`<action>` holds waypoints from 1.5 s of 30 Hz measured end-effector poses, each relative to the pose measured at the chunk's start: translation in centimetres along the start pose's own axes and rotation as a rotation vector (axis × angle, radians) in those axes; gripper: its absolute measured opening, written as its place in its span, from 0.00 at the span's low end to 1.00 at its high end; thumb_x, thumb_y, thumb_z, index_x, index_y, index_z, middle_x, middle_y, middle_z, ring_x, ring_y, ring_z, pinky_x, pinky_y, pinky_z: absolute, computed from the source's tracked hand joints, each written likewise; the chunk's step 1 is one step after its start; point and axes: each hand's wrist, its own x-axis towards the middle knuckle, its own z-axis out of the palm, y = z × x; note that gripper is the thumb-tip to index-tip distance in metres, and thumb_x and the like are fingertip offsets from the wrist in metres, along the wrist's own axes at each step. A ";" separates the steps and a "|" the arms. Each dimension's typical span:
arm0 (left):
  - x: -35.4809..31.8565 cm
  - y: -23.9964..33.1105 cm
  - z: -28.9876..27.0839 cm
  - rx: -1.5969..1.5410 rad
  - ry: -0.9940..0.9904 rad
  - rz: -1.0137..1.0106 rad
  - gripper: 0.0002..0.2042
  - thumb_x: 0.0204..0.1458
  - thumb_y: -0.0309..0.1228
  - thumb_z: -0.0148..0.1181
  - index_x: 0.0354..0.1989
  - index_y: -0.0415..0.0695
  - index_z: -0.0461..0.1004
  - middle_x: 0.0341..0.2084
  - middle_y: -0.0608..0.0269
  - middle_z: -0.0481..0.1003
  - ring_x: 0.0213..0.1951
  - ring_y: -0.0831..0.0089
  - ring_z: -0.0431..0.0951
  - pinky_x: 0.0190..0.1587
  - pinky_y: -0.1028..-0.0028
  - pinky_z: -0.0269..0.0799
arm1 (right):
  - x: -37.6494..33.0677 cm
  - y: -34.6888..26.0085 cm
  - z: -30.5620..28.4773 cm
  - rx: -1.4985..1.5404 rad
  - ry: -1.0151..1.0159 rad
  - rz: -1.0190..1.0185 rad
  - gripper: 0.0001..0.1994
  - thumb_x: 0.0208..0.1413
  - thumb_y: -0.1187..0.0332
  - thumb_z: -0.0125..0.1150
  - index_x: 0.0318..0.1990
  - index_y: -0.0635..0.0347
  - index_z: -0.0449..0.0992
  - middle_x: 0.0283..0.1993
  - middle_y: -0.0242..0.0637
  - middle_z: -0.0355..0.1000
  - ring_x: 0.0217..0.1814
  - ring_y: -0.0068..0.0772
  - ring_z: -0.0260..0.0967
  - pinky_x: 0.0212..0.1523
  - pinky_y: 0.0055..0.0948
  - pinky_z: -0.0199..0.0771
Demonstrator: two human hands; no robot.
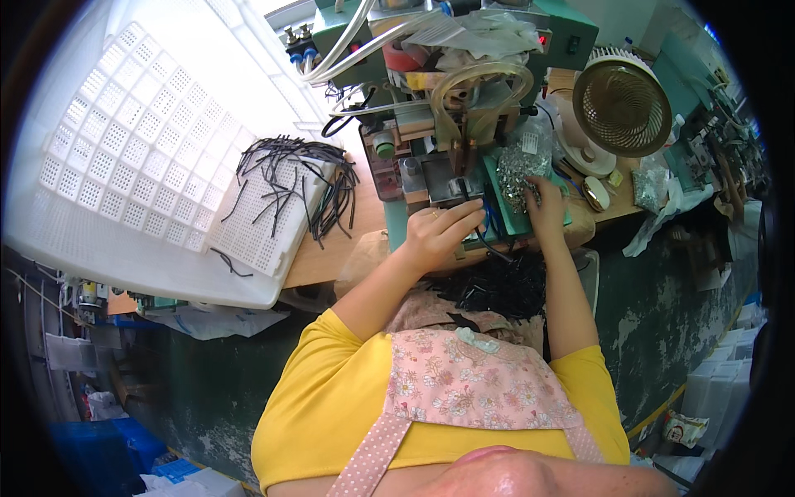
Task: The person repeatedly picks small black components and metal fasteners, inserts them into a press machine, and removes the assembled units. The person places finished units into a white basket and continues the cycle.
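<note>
My left hand point(442, 235) is in front of the green bench machine point(489, 99), its fingers pinched together on a thin black cord point(495, 248). The cord's far end lies toward the machine's metal work block point(445, 178). To its right, my right hand point(546, 209) has its curled fingertips at a pile of small shiny metal parts point(515, 176). This pile spills from a clear plastic bag onto a green tray point(502, 205). Whether a part is between those fingertips is too small to tell. Blue wires point(490, 222) hang between the two hands.
A large white perforated crate point(141, 141) stands at the left, holding a white basket point(248, 240) with many black cords point(331, 195) draped over it. More black cords point(497, 286) lie on my lap. At the right are a round fan point(623, 108) and a bag of metal parts point(649, 186).
</note>
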 end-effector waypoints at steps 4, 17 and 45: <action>0.0 0.4 -0.2 0.033 -0.026 -0.026 0.14 0.42 0.28 0.62 0.40 0.45 0.77 0.41 0.64 0.78 0.24 0.78 0.76 0.25 0.80 0.69 | 0.2 -1.1 1.4 -0.153 0.007 -0.081 0.09 0.52 0.70 0.61 0.41 0.50 0.74 0.42 0.30 0.71 0.49 0.35 0.66 0.53 0.47 0.52; -12.0 -20.2 -9.0 0.845 0.018 -0.948 0.27 0.57 0.46 0.49 0.58 0.38 0.62 0.59 0.45 0.62 0.63 0.56 0.57 0.65 0.48 0.40 | -0.2 -1.0 1.5 0.103 0.087 -0.027 0.07 0.52 0.72 0.60 0.38 0.53 0.73 0.38 0.31 0.71 0.41 0.37 0.68 0.45 0.38 0.56; -5.5 -7.8 -7.9 -0.255 0.468 -0.978 0.15 0.63 0.30 0.44 0.56 0.40 0.61 0.37 0.56 0.75 0.35 0.81 0.74 0.36 0.81 0.69 | 2.4 -10.8 -3.0 0.529 0.026 0.016 0.06 0.52 0.74 0.60 0.38 0.59 0.75 0.38 0.37 0.73 0.42 0.38 0.69 0.46 0.32 0.65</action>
